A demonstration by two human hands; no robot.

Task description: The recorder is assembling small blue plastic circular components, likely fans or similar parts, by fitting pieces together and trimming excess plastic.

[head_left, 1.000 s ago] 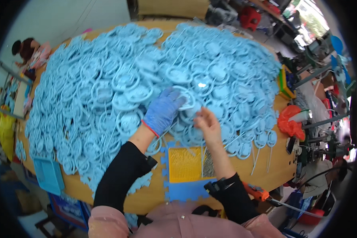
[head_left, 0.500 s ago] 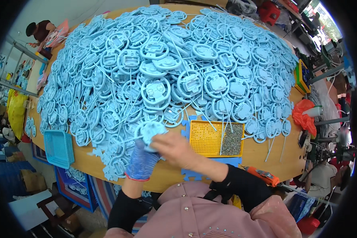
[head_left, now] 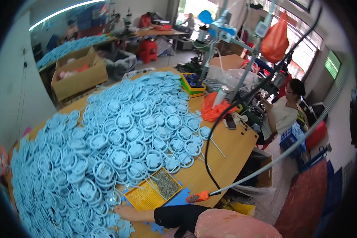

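My right hand [head_left: 122, 213] reaches in from the lower right, its black sleeve [head_left: 178, 216] behind it. It is at the near edge of a large heap of light-blue plastic steering-wheel-shaped parts [head_left: 121, 158], many with thin rods. Its fingertips blend into the blue parts, so their grip is not clear. A pale blue wheel part [head_left: 112, 198] lies just beyond the fingers. My left hand does not show. Right of the hand sits a yellow basket [head_left: 141, 198] with small grey metal pieces [head_left: 166, 184] in one section and rods across its rim.
An orange power screwdriver [head_left: 198, 197] on a grey hose lies at the table's [head_left: 236, 144] near right. Beyond are an orange bag [head_left: 214, 107], a phone [head_left: 230, 121] and a yellow-green bin [head_left: 193, 85]. A seated co-worker [head_left: 287, 107] is at the right; a cardboard box [head_left: 79, 75] stands far left.
The view has swung up and toward the right, showing more of the room. Before, both hands were together at a blue wheel part; now the gloved left hand is out of sight.
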